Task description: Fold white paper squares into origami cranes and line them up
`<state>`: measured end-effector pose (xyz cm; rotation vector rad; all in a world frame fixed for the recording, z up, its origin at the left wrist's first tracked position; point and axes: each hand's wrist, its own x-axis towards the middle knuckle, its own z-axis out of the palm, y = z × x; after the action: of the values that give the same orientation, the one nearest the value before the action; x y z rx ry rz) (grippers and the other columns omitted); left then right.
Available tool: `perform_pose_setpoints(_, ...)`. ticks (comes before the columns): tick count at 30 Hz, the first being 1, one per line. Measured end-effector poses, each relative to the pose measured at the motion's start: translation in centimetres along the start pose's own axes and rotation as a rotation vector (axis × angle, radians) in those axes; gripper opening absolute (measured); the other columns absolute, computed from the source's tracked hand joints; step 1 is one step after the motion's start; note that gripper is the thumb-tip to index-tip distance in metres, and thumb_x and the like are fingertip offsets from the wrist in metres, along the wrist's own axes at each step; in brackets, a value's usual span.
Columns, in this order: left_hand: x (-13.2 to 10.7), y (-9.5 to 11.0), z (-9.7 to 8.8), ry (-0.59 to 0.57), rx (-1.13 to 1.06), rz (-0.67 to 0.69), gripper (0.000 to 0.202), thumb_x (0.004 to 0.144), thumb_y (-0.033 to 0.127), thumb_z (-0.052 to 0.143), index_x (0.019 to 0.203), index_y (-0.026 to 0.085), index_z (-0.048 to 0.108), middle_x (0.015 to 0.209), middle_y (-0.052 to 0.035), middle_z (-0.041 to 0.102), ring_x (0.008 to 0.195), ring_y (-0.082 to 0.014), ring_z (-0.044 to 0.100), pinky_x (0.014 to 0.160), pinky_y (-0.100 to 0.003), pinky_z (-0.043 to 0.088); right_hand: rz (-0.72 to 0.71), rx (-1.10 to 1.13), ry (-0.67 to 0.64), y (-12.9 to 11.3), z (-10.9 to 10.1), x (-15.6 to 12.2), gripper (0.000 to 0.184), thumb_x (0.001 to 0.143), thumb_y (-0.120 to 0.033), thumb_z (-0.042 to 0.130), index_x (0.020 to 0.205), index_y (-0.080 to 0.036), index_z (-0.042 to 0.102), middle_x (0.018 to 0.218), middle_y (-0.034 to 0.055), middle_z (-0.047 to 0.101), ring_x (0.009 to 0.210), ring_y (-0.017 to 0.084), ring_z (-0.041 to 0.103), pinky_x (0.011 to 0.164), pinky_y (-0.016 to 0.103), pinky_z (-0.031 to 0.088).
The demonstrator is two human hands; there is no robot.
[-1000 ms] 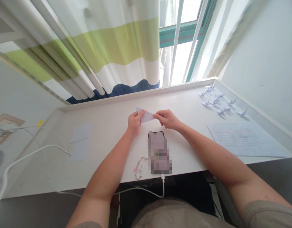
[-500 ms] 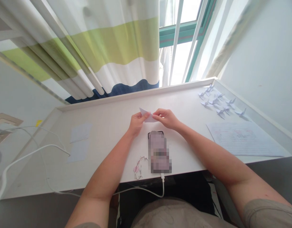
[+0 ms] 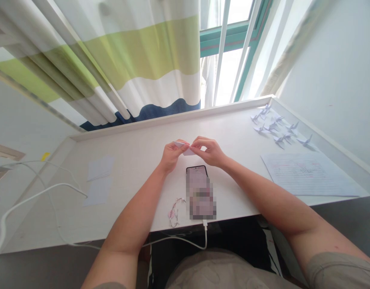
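Both hands are closed on one small piece of folded white paper (image 3: 189,152): the left hand (image 3: 172,155) pinches its left side between thumb and fingers, and the right hand (image 3: 209,151) pinches its right side, thumb and index finger drawn together beside the left thumb. The paper is positioned over the white desk (image 3: 139,146), midway along its length and nearer the far edge than the near edge; whether it touches the surface cannot be determined. Directly nearer the body, a phone (image 3: 200,194) lies face up between the forearms, its lower end close to the near edge, with a white charging cable (image 3: 205,237) plugged in there. A beaded strap (image 3: 173,212) lies just left of the phone. Toward the left end, two blank paper sheets (image 3: 97,192) lie one behind the other. In the far right corner stands a cluster of folded paper cranes (image 3: 280,139); nearer, along the right end, lies a lined written sheet (image 3: 302,174). A striped curtain (image 3: 136,52) hangs beyond the far edge.
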<state>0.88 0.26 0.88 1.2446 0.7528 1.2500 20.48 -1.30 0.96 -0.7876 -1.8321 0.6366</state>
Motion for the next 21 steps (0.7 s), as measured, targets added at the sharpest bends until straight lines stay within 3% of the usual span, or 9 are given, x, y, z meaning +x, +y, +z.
perform_pose_setpoints(7,-0.2,-0.1,0.1,0.046,0.03,-0.063,0.053,0.068,0.069,0.096,0.073,0.018,0.083,0.075,-0.0041,0.072,0.07,-0.0152,0.06,0.068,-0.03,0.046,0.234,0.086,-0.089,-0.2,-0.2,0.0,0.025,0.093,-0.042,0.07,0.078,-0.022,0.07,0.078,0.0024,0.072,0.075,0.017,0.063,0.076,0.035,0.054)
perform_pose_setpoints(12,-0.3,-0.2,0.2,0.06,0.041,-0.102,0.055,0.069,0.071,0.094,0.072,0.017,0.082,0.07,-0.0043,0.071,0.064,-0.0154,0.06,0.063,-0.031,0.046,0.265,0.081,-0.133,-0.3,-0.1,0.0,0.033,0.095,-0.05,0.067,0.079,-0.022,0.069,0.078,0.0025,0.072,0.074,0.017,0.06,0.075,0.034,0.052)
perform_pose_setpoints(17,-0.4,-0.2,0.8,0.132,-0.023,-0.078,0.054,0.063,0.069,0.098,0.075,0.019,0.083,0.077,-0.0046,0.076,0.072,-0.0165,0.065,0.069,-0.031,0.051,0.245,0.112,-0.199,-0.6,-0.5,0.2,0.04,0.1,-0.056,0.064,0.079,-0.021,0.069,0.076,0.0007,0.068,0.072,0.015,0.055,0.073,0.033,0.046)
perform_pose_setpoints(21,-0.4,-0.1,1.1,0.174,-0.05,-0.075,0.052,0.076,0.07,0.089,0.07,0.019,0.079,0.072,-0.0049,0.073,0.068,-0.0167,0.065,0.068,-0.033,0.051,0.261,0.177,-0.236,-0.7,-0.7,0.4,0.041,0.098,-0.056,0.065,0.078,-0.02,0.069,0.074,-0.0006,0.064,0.07,0.014,0.051,0.07,0.032,0.042)
